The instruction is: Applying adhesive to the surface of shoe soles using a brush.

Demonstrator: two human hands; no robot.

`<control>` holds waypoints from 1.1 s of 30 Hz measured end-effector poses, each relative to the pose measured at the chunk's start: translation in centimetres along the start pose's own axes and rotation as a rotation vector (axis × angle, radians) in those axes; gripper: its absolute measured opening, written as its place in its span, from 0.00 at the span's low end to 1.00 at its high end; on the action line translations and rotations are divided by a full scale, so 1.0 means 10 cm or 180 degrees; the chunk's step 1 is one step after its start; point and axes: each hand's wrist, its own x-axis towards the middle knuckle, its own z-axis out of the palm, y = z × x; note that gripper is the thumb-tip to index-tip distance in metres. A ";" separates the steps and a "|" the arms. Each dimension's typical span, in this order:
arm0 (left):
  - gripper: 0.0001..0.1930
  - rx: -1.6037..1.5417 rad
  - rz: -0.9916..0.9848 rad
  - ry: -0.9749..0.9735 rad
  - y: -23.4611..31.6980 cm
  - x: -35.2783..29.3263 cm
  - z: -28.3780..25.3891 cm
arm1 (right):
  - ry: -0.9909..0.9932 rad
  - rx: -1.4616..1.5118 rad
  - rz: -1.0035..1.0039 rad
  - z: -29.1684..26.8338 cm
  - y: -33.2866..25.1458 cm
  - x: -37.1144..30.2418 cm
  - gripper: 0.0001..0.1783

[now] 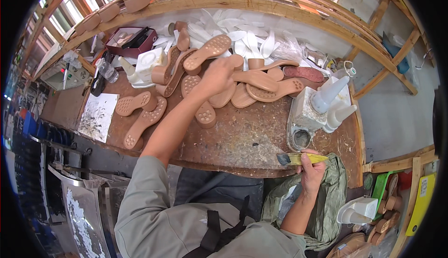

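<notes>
My left hand point(218, 77) reaches into a pile of tan heeled shoe soles in the middle of the workbench. Its fingers are bent and closed beside the end of a smooth sole point(257, 79); the fingertips are hidden, so I cannot make out what they grip. A studded sole point(207, 52) lies just beyond the hand, and another point(205, 114) lies under the forearm. Near the bench's front edge, my right hand point(311, 170) is closed round the yellow handle of a brush point(298, 158). The brush's dark bristles point(283, 159) point left.
A white glue container with a nozzle point(322, 100) and a small round cup point(301, 139) stand on the right. Farther left are another white container point(150, 63), a bottle point(107, 70) and stained paper point(98, 115). White pieces point(242, 29) lie heaped behind, below a wooden rack point(261, 7).
</notes>
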 end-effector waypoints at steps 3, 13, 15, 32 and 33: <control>0.28 -0.0337 0.0247 -0.1051 0.17 0.12 0.28 | -0.0045 0.0042 -0.0006 -0.01 -0.01 0.00 0.09; 0.24 0.0762 -0.0738 0.1398 -0.17 0.60 0.29 | 0.0157 0.0058 -0.0053 -0.20 -0.06 -0.03 0.10; 0.26 0.0634 -0.0475 0.0113 0.07 0.60 0.21 | 0.0156 0.0029 0.0081 -0.19 -0.05 -0.01 0.09; 0.24 -0.1142 -0.1701 -0.0811 0.31 0.03 0.13 | 0.0098 -0.0020 -0.0140 -0.21 -0.08 -0.15 0.10; 0.23 -0.1695 -0.1947 -0.1803 0.24 0.10 0.10 | 0.0077 -0.0036 -0.0139 -0.22 -0.07 -0.15 0.10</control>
